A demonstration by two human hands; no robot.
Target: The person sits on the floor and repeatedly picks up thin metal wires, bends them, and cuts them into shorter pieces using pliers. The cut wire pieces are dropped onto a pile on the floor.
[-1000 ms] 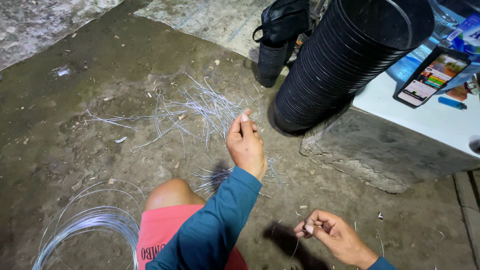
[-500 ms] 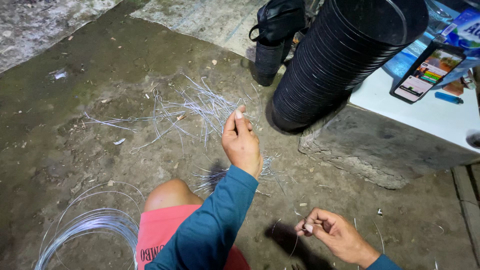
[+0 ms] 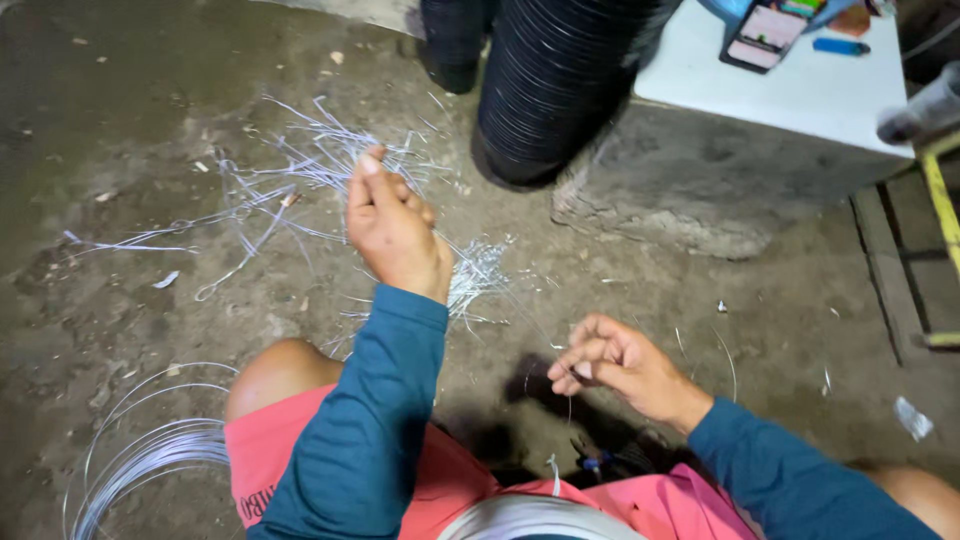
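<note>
My left hand (image 3: 392, 230) is raised over the dirt floor, thumb and fingers pinched on the end of a thin silver wire (image 3: 500, 298). The wire runs down and right to my right hand (image 3: 610, 365), which pinches it too. Beyond my left hand lies a scatter of cut wire pieces (image 3: 320, 160), and a smaller bunch (image 3: 480, 275) lies between the hands. A wire coil (image 3: 150, 450) rests on the floor left of my knee. Another coil (image 3: 530, 515) sits on my lap over the pink shorts.
A leaning stack of black plastic pots (image 3: 555, 70) rests against a concrete block with a white top (image 3: 800, 95). On the top lie a phone (image 3: 765, 28) and a blue lighter (image 3: 840, 46). A yellow frame (image 3: 940, 200) stands at the right edge.
The view has tipped down and right, bringing my lap and its coil into sight. My right hand has risen closer to my left hand. Both still pinch the wire.
</note>
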